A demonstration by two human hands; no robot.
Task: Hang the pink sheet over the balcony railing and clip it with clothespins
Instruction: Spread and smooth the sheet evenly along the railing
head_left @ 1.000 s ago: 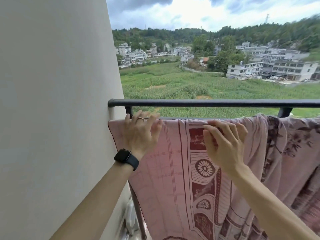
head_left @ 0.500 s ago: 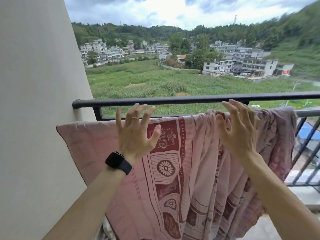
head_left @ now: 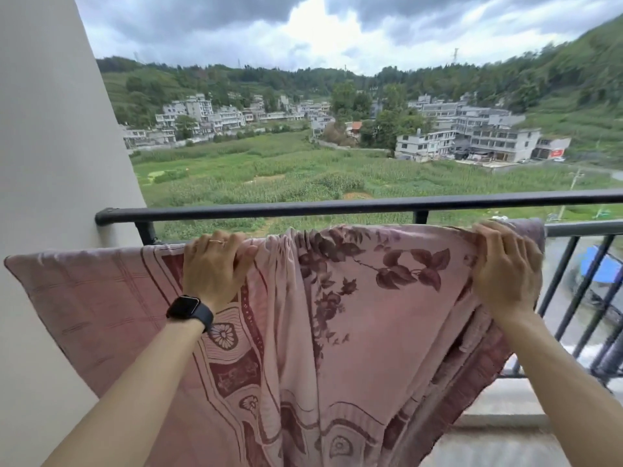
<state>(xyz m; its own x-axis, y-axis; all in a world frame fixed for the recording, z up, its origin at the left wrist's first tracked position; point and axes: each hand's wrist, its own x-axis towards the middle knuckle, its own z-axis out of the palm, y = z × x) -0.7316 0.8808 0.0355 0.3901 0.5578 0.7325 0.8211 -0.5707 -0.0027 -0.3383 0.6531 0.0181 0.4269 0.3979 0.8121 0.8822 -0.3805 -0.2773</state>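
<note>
Grip, left hand (head_left: 215, 267): fingers curled over the top fold of the pink fabric sheet with a maroon floral and geometric print (head_left: 354, 298), grasping bunched cloth. A black smartwatch (head_left: 188, 310) is on the wrist and a thin ring (head_left: 215, 242) on one finger.

Grip, right hand (head_left: 505, 267): also clenched on the top fold, near the sheet's far edge.

Landmark: black metal balcony railing (head_left: 337, 207).

Position of sheet: draped over the lower bar just beneath the railing's top rail, hanging down on the person's side. One corner reaches the pale wall (head_left: 50, 163) at the railing's wall end.

Change: half a second earlier both hands lay on the cloth with fingers spread, closer together. They now grasp it, with the right hand further from the wall end. A floral panel that was gathered in folds now shows open between them.

Meaning for task, by judgement: the hanging is done and spreading is under way. Creases remain beside the left hand.

Outstanding: clipping. No clothespins in view.
</note>
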